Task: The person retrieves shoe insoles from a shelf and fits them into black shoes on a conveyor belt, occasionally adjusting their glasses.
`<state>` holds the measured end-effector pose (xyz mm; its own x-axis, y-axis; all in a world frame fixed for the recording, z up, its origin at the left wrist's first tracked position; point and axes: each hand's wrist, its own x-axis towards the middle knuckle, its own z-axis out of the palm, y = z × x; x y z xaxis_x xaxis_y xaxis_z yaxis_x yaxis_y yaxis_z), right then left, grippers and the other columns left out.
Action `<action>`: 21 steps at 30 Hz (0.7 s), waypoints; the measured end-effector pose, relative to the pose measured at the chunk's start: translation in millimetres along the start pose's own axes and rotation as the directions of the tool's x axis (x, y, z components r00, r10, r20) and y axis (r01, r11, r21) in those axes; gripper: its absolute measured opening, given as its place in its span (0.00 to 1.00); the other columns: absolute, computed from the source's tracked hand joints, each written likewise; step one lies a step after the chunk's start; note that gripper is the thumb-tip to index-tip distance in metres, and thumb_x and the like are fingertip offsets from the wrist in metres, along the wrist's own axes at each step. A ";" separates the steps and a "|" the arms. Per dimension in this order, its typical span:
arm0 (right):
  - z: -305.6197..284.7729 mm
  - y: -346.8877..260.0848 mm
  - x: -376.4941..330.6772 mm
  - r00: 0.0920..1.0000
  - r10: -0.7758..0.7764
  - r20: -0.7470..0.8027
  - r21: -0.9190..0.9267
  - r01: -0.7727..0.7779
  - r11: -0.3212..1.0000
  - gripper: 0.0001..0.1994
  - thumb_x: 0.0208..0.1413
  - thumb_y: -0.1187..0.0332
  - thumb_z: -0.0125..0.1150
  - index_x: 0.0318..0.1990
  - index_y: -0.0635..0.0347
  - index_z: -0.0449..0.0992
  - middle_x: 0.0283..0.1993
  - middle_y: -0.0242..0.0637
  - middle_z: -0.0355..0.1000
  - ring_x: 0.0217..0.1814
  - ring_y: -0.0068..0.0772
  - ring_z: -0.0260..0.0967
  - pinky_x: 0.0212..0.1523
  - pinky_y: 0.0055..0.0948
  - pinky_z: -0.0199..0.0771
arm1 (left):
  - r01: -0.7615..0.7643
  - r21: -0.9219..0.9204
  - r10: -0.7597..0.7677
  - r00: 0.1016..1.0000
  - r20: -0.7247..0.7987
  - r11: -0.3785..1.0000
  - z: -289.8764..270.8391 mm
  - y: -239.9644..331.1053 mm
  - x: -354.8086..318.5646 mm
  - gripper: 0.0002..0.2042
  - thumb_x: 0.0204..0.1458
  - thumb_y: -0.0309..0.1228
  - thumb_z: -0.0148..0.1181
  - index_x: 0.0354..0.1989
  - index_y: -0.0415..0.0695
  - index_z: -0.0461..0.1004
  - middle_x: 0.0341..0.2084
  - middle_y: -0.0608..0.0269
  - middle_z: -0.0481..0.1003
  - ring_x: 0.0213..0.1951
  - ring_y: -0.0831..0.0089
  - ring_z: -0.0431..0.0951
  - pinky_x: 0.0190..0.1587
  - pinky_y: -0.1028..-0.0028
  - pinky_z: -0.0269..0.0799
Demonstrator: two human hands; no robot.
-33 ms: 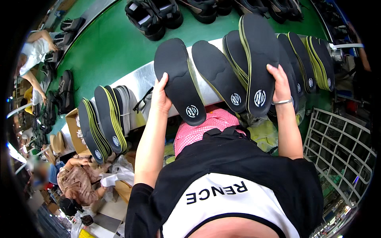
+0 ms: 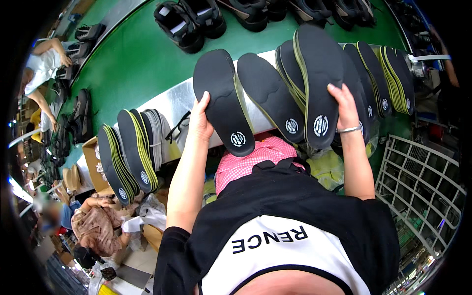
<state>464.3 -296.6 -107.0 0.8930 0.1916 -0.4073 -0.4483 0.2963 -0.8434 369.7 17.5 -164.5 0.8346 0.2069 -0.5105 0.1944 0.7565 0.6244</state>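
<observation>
The left hand point(image 2: 200, 118) is closed on the left edge of a dark insole point(image 2: 223, 101), thumb on the top face and fingers tucked under it. The insole is held at the centre of the frame, its long axis running from the heel with a round white mark at lower right to the toe at upper left, so the bulk of it lies up and to the right of the hand. The right hand point(image 2: 344, 105) is laid on a second dark insole point(image 2: 318, 83), fingers curled over its right edge; that one stands nearly upright in the frame, heel down, against a stack of insoles point(image 2: 378, 73) at upper right. Between the two, a third insole point(image 2: 270, 96) rests untouched on the metal ledge point(image 2: 169, 101), nearer the right hand. Another bundle of insoles point(image 2: 129, 155) is seen at centre left, beyond the left hand. Shoes point(image 2: 189, 24) stand on the green belt point(image 2: 132, 59) above.
</observation>
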 end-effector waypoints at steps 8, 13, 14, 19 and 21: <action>-9.1 39.1 25.6 0.973 -0.191 -0.128 -0.534 0.094 0.840 0.30 0.48 0.68 0.54 0.56 0.72 0.49 0.53 0.54 0.58 0.54 0.38 0.58 0.53 0.27 0.57 | 0.199 -0.070 -0.190 0.975 0.119 0.977 46.1 -23.3 54.2 0.20 0.49 0.35 0.54 0.48 0.40 0.60 0.40 0.55 0.69 0.39 0.65 0.72 0.42 0.65 0.70; 3.3 35.1 18.3 0.922 -0.368 -0.118 -0.947 0.008 0.322 0.32 0.47 0.65 0.54 0.56 0.71 0.48 0.49 0.60 0.59 0.51 0.51 0.60 0.49 0.35 0.62 | 0.073 0.324 -0.052 0.996 -0.073 0.943 59.5 -62.1 75.5 0.21 0.50 0.33 0.52 0.48 0.35 0.57 0.41 0.51 0.66 0.41 0.66 0.69 0.43 0.68 0.68; 15.1 31.7 14.0 0.918 -0.385 -0.095 -0.984 -0.029 0.174 0.32 0.47 0.64 0.54 0.56 0.71 0.48 0.48 0.61 0.60 0.50 0.53 0.60 0.48 0.36 0.63 | 0.023 0.427 0.043 0.989 -0.144 0.904 58.2 -66.0 74.2 0.21 0.49 0.32 0.52 0.48 0.35 0.56 0.42 0.50 0.66 0.42 0.66 0.68 0.44 0.69 0.67; 41.1 21.0 -7.0 0.877 -0.478 0.046 -0.940 -0.123 -0.318 0.22 0.48 0.60 0.52 0.50 0.59 0.62 0.49 0.42 0.61 0.47 0.43 0.62 0.40 0.38 0.67 | 0.054 0.845 0.206 0.960 -0.191 0.532 61.9 -59.3 73.6 0.31 0.42 0.36 0.55 0.55 0.38 0.52 0.51 0.41 0.54 0.54 0.49 0.54 0.56 0.61 0.51; 60.5 15.1 -12.6 0.865 -0.480 0.150 -0.975 0.049 -0.216 0.22 0.47 0.60 0.53 0.48 0.63 0.64 0.48 0.46 0.62 0.49 0.46 0.61 0.45 0.38 0.64 | 0.033 0.779 0.199 0.959 -0.200 0.627 52.1 -65.3 79.1 0.28 0.44 0.36 0.52 0.54 0.37 0.55 0.49 0.42 0.57 0.53 0.51 0.56 0.55 0.62 0.52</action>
<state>443.8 -237.9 -93.4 0.9809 0.1640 0.1050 0.1809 -0.9670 -0.1795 449.9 -47.9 -214.8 0.7360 0.4735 -0.4839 0.5504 -0.0021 0.8349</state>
